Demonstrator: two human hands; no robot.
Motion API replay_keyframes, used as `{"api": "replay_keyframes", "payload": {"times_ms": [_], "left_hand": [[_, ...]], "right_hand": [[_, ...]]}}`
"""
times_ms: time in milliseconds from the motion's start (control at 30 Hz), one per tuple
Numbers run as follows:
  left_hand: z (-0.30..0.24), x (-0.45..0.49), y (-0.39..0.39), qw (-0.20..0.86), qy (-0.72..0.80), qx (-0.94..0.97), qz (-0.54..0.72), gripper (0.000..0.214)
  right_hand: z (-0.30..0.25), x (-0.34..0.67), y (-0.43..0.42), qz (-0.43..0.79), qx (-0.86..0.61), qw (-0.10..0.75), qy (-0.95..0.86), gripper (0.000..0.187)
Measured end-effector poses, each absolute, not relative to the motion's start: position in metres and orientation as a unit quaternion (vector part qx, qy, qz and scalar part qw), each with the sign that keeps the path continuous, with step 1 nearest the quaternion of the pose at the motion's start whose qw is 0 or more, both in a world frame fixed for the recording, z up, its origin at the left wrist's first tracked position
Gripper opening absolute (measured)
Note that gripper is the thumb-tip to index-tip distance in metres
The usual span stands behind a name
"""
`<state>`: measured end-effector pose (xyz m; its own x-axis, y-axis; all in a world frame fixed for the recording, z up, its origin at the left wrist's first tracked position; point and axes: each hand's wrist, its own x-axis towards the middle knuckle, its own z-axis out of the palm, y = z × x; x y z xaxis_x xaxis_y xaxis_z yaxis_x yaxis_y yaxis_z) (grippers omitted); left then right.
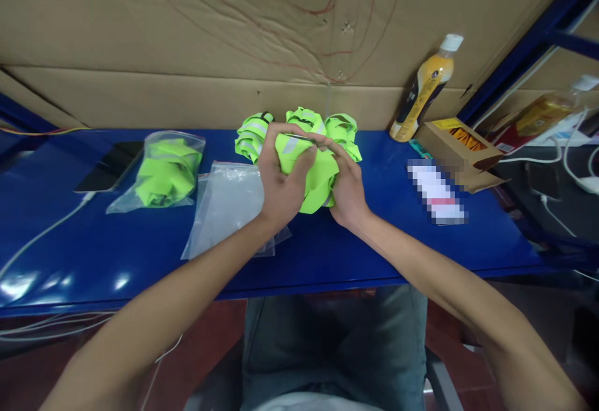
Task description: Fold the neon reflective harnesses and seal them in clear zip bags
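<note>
My left hand point(281, 177) and my right hand point(346, 183) both grip one folded neon-green reflective vest point(314, 177) just above the blue table point(140, 242). The fingers of both hands are curled round its top edge and meet near the middle. Behind it lie several more bundled green vests point(299, 123) against the cardboard wall. A stack of empty clear zip bags point(227, 202) lies flat under my left wrist. Further left a clear bag with a green vest inside point(166, 171) rests on the table.
A dark phone point(110, 164) with a white cable lies at the far left. A yellow drink bottle point(423, 90) leans on the cardboard wall at the right, beside an open small cardboard box point(461, 149). Cables and another bottle point(545, 111) lie beyond the right edge.
</note>
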<state>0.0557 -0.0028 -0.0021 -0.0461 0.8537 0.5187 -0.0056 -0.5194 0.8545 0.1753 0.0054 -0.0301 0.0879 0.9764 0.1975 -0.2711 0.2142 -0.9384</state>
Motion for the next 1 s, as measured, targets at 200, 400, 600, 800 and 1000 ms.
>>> {"api": "replay_keyframes", "payload": {"times_ms": [200, 400, 600, 800, 1000], "left_hand": [[-0.003, 0.063, -0.004, 0.336, 0.303, 0.59, 0.669, 0.037], [-0.006, 0.063, -0.003, 0.399, 0.27, 0.56, 0.674, 0.028], [0.007, 0.065, -0.003, 0.412, 0.303, 0.56, 0.652, 0.044], [0.015, 0.064, 0.001, 0.454, 0.254, 0.56, 0.645, 0.044], [0.003, 0.06, 0.011, 0.453, 0.195, 0.583, 0.645, 0.048]], "right_hand": [[-0.019, 0.173, -0.011, 0.423, -0.421, 0.598, -0.535, 0.068], [0.0, 0.178, -0.021, 0.438, -0.402, 0.609, -0.526, 0.06], [0.006, 0.182, -0.008, 0.534, -0.347, 0.584, -0.503, 0.059], [0.008, 0.185, -0.008, 0.592, -0.334, 0.555, -0.479, 0.068], [0.011, 0.192, -0.008, 0.644, -0.31, 0.539, -0.446, 0.067]]}}
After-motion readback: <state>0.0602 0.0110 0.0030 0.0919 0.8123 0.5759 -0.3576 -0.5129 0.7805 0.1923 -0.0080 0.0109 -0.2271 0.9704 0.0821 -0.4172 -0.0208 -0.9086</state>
